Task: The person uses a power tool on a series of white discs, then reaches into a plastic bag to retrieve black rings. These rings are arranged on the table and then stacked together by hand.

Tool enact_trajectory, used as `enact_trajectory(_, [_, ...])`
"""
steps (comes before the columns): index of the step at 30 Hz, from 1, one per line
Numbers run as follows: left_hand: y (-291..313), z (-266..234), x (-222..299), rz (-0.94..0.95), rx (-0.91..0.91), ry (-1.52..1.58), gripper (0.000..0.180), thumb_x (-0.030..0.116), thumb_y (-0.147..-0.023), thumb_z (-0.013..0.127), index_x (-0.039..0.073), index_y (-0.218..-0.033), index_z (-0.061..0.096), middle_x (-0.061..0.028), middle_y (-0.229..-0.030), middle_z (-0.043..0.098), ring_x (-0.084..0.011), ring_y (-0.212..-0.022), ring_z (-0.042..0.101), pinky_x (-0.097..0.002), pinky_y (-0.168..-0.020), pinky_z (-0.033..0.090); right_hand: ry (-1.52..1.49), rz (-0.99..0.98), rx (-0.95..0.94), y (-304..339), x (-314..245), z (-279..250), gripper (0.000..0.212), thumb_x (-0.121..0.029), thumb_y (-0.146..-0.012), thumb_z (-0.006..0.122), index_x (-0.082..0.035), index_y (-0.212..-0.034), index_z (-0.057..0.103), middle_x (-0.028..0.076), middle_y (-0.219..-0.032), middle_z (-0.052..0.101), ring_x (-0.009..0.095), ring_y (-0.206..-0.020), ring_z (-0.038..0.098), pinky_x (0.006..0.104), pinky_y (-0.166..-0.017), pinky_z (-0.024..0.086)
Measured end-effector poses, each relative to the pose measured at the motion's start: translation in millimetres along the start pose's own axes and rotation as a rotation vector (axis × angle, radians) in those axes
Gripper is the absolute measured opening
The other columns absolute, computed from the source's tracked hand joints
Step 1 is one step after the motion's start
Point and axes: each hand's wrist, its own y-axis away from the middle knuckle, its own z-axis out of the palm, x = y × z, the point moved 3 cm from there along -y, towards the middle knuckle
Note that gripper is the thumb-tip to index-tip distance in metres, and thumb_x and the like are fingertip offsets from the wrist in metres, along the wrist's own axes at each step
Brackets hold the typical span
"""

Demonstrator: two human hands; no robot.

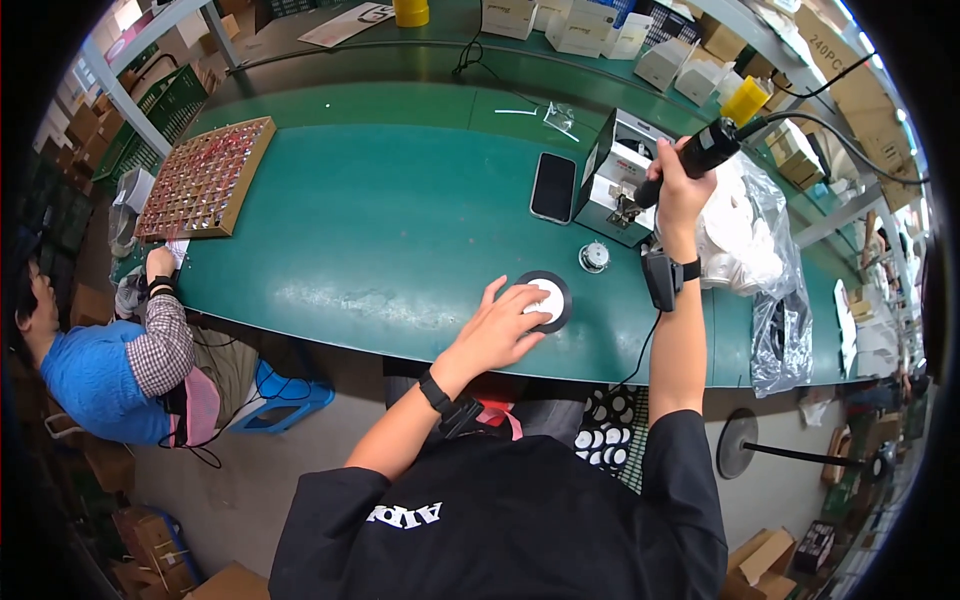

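My right hand [683, 190] is wrapped round a black electric screwdriver [708, 148], which slants down to the left. Its tip is at the front of a grey box-shaped device [612, 208], probably a screw feeder; I cannot tell whether they touch. With fingers spread, my left hand [500, 322] rests on a round black-rimmed disc [564, 290] with a white centre, partly hidden under the fingers. Between the disc and the device sits a small round silvery part [594, 257], like a speaker driver. Left of the device lies a dark-screened phone [553, 187].
A clear bag of white round parts [735, 240] lies right of my right forearm. A divided tray of small parts [205, 180] stands at the far left, near a seated person in blue [110, 380]. The screwdriver's cable [840, 118] runs right. White boxes [580, 28] line the back.
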Motion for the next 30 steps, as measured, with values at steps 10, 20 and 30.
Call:
enact_trajectory(10, [-2.3,-9.1,9.5,-0.017,0.025,-0.001,0.039,0.032,-0.084,0.082,0.019,-0.121,0.075,-0.0066,-0.145,0.058,-0.0312,-0.143,0.046,-0.058,-0.123,0.028,-0.2,0.134,-0.175,130.0,-71.6,5.9,0.022,0.001,-0.094,0.061,-0.002,-0.114,0.052,0.005,-0.069,0.05,0.016,-0.052,0.049,0.0347,-0.058,0.047])
enact_trajectory(20, [-2.4,-7.9,9.1,-0.018,0.015,-0.036,0.038,0.035,-0.085,0.082,0.021,-0.12,0.076,-0.0072,-0.145,0.057,-0.0317,-0.143,0.047,-0.0572,-0.123,0.028,-0.151,0.177,-0.288,179.7,-61.9,10.7,0.028,0.001,-0.093,0.06,-0.002,-0.118,0.047,0.006,-0.07,0.051,0.016,-0.053,0.05,0.0346,-0.058,0.048])
enact_trajectory(30, [-0.8,-5.4,7.4,-0.014,0.033,-0.023,0.034,0.035,-0.085,0.082,0.022,-0.116,0.078,-0.0052,-0.145,0.058,-0.0312,-0.139,0.05,-0.0576,-0.122,0.031,-0.26,0.259,-0.26,182.7,-44.9,14.5,0.031,0.01,-0.093,0.064,-0.002,-0.116,0.047,0.008,-0.074,0.058,0.015,-0.057,0.056,0.0306,-0.056,0.051])
